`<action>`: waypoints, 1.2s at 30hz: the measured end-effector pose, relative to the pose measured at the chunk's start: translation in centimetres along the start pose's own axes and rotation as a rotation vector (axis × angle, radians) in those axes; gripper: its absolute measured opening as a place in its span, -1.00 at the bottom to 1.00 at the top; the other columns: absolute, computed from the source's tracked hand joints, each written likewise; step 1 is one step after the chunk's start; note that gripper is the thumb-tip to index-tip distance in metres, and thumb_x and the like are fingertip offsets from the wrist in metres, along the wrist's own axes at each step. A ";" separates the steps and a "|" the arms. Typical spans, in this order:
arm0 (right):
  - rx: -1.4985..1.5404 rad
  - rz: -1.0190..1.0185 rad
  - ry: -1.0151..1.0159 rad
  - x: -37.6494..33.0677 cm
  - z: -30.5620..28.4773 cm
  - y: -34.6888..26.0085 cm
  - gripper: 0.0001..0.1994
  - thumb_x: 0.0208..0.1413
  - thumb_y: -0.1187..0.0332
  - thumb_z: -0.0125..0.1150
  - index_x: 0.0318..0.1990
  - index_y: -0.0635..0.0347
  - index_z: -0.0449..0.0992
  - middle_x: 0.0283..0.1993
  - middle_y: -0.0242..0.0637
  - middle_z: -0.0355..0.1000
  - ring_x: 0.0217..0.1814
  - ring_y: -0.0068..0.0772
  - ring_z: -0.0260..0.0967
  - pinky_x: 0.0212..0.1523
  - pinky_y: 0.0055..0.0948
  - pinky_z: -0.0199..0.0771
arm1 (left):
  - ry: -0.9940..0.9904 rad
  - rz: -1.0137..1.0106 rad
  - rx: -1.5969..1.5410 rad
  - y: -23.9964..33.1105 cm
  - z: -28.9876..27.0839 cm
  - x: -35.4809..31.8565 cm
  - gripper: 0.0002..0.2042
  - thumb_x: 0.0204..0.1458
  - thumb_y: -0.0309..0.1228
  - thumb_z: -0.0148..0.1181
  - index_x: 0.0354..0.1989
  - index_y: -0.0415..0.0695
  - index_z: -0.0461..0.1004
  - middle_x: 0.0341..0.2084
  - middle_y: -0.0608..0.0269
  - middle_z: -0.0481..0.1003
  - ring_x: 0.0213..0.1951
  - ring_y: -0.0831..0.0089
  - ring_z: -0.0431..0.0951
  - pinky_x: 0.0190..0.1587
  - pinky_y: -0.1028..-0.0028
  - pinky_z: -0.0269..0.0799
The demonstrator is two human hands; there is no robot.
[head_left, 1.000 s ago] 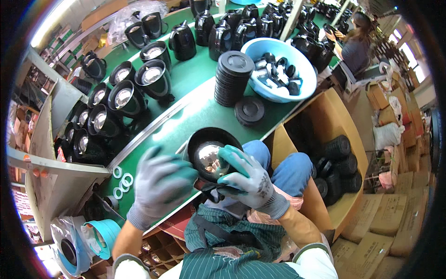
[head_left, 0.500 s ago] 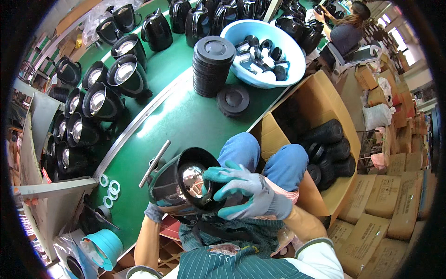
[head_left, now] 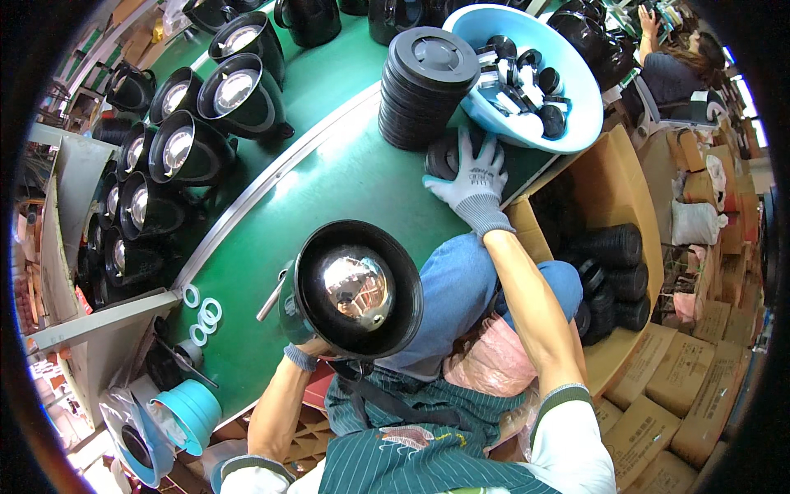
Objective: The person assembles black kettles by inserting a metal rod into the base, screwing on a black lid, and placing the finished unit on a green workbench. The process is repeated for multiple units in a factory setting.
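A black jug with a wide round mouth and a shiny metallic inside tilts toward me over the near table edge. My left hand holds it from below and behind; most of its fingers are hidden by the jug. Beside the jug a metal bar sticks up. My gloved right hand reaches out to the low pile of black round lids. Its fingers are spread and rest over the lids' right side. A tall stack of the same lids stands just behind.
A light blue basin holds small black and white parts. At right, a cardboard box contains stacked black lids. Several black jugs stand at left. White rings lie near a blue bucket. Another person sits at the far right.
My right hand has left the jug's mouth and moved up and forward to the lids. The jug's mouth has turned more toward me.
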State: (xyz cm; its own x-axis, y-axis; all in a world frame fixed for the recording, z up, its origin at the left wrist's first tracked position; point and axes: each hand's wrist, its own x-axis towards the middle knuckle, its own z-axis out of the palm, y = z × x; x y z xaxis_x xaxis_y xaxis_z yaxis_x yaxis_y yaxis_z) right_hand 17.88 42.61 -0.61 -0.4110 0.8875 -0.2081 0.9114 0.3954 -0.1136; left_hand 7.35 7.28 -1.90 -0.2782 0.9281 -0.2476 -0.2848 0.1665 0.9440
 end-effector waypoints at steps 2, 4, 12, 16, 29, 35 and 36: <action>0.046 -0.026 0.056 -0.4 0.3 0.9 0.14 -0.16 -0.30 0.48 0.58 -0.34 -0.04 0.63 0.15 -0.28 0.64 0.32 -0.22 0.47 0.37 -0.03 | -0.008 -0.004 -0.004 -0.3 0.0 0.1 -0.42 0.24 -0.27 0.21 0.42 -0.11 0.27 0.35 0.05 0.36 0.29 0.17 0.43 0.38 0.14 0.36; 0.155 -0.070 0.134 -1.8 -0.8 1.8 0.10 -0.15 -0.28 0.47 0.56 -0.32 0.02 0.58 0.15 -0.16 0.60 0.33 -0.15 0.45 0.34 0.03 | -0.019 0.000 0.000 -0.3 0.1 0.4 -0.42 0.24 -0.28 0.21 0.42 -0.11 0.27 0.35 0.05 0.35 0.29 0.17 0.43 0.38 0.14 0.36; 1.059 -0.958 -0.145 -17.9 -8.8 2.9 0.21 -0.36 -0.14 0.70 0.52 0.10 0.21 0.61 0.09 -0.17 0.61 0.18 -0.10 0.54 0.02 -0.02 | -0.162 0.041 0.068 0.5 1.1 1.7 -0.43 0.26 -0.32 0.20 0.44 -0.10 0.25 0.37 0.05 0.34 0.30 0.19 0.42 0.38 0.14 0.36; 0.941 -1.086 0.039 -20.1 -8.0 4.7 0.25 -0.44 -0.26 0.68 0.51 -0.02 0.24 0.61 0.15 -0.21 0.60 0.27 -0.09 0.52 0.12 -0.03 | -0.256 0.024 0.117 1.1 1.4 0.5 -0.43 0.27 -0.34 0.19 0.45 -0.10 0.25 0.38 0.05 0.33 0.30 0.20 0.42 0.38 0.13 0.36; 1.152 -0.921 0.284 -27.2 -6.9 8.1 0.27 -0.36 -0.33 0.61 0.51 0.16 0.18 0.53 0.13 0.01 0.53 0.21 0.09 0.50 -0.01 0.11 | -0.325 -0.223 -0.494 -3.1 -5.2 -2.0 -0.35 0.40 0.04 -0.16 0.48 -0.21 0.15 0.42 -0.06 0.26 0.34 0.03 0.37 0.38 -0.02 0.33; 1.596 -0.345 -0.122 -28.6 -1.3 11.3 -0.16 0.25 -0.13 0.26 0.45 0.34 0.18 0.33 -0.07 0.37 0.40 -0.19 0.33 0.41 -0.26 0.27 | 0.222 1.051 1.042 10.8 6.7 -1.9 -0.62 -0.02 -0.39 0.48 -0.05 -0.34 0.60 -0.22 -0.08 0.69 -0.17 0.14 0.74 0.00 0.22 0.64; 1.625 -0.328 -0.121 -28.3 -1.2 12.1 -0.16 0.25 -0.13 0.25 0.46 0.34 0.17 0.34 -0.06 0.36 0.41 -0.18 0.32 0.42 -0.26 0.26 | 0.146 1.118 1.137 12.2 7.1 -2.0 -0.60 -0.06 -0.36 0.52 -0.09 -0.32 0.60 -0.20 -0.13 0.68 -0.15 0.08 0.74 -0.04 0.24 0.65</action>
State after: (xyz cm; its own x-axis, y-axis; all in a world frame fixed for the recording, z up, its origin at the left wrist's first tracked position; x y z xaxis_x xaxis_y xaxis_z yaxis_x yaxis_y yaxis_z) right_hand 40.58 22.54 5.11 -0.6384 0.7690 -0.0328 -0.1451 -0.1621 -0.9760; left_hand 10.94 9.83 11.67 0.0309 0.7211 0.6922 0.8929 -0.3311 0.3050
